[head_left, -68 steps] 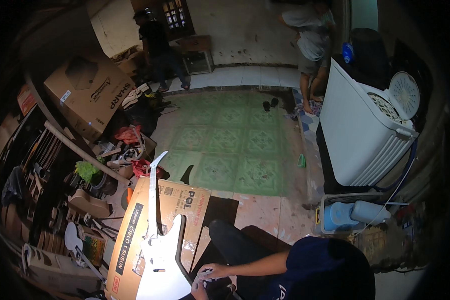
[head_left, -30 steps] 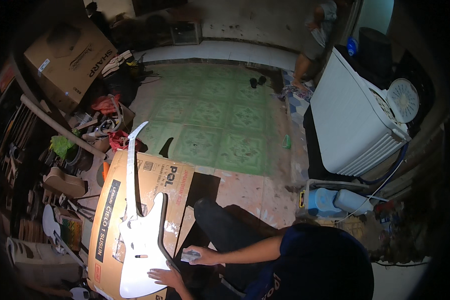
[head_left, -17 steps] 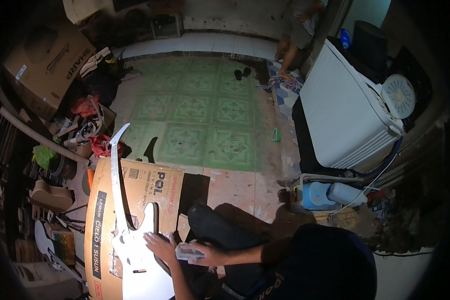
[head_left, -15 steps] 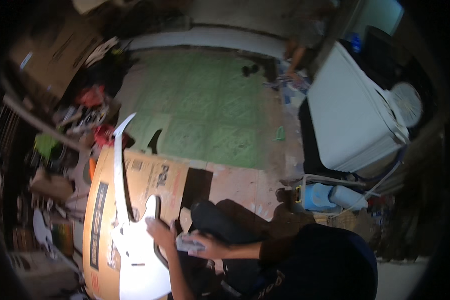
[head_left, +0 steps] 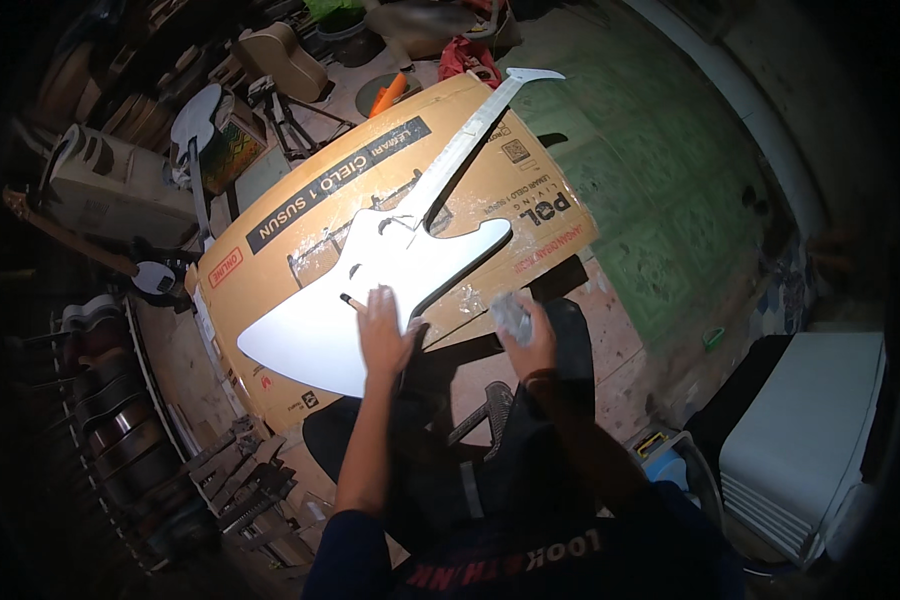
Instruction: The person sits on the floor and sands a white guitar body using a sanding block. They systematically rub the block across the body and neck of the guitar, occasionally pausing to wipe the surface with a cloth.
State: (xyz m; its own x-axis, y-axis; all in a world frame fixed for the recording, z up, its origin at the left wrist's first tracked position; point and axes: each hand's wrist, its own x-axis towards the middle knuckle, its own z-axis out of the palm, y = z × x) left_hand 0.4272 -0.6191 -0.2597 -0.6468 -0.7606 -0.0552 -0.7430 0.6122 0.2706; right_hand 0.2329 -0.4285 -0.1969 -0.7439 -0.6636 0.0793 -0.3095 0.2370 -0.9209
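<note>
A white electric guitar body with its neck (head_left: 410,262) lies on a flattened cardboard box, its headstock toward the upper right. It is angular, with cut-out cavities in the face and a bright glare on it. My left hand (head_left: 382,338) lies flat on the lower part of the body, fingers stretched out beside a dark slot. Off the guitar's near edge, my right hand (head_left: 533,348) is closed around a light grey, pad-like piece (head_left: 511,316). What exactly that piece is cannot be made out.
The cardboard box (head_left: 315,210) rests on the floor before my knees. Another guitar (head_left: 196,125) and an acoustic guitar body (head_left: 282,62) stand at the far left, with a row of guitar bodies (head_left: 120,400) lower down. A white appliance (head_left: 805,440) stands at right; green tiles (head_left: 660,220) lie beyond.
The view has swung left, so the guitar now appears more central and slanted. My right hand, with the grey piece, is now farther from my left hand, which stays on the guitar body.
</note>
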